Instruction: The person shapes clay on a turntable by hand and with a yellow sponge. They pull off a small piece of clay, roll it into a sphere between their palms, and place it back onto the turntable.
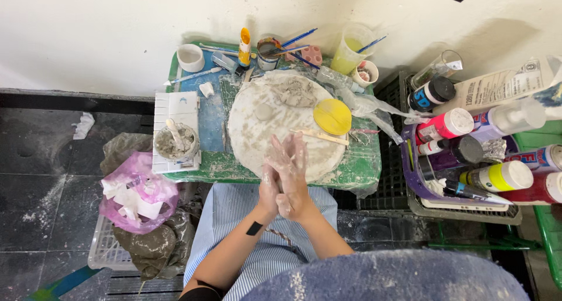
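Over the near edge of the round white board [252,131], the left hand [270,188] and right hand [294,163] are pressed palm to palm, fingers stretched out and pointing away from the body, both coated in pale clay. Whether a piece of clay sits between the palms cannot be told; nothing shows at their edges. The pose reads as rolling or rubbing something between the palms, though that is a judgement.

At the far side of the board lies a rough grey clay lump [295,92], and left of it, nearer the board's middle, a small flattened clay disc [264,111]. A yellow round sponge [332,116] rests on the board's right edge, with wooden sticks [319,137] just below it. Left of the board stands a clay-smeared cup [175,142] on the green tabletop [363,166]. Anything shaped between the palms would call for a gentle parting of the hands over the board's bare near part.
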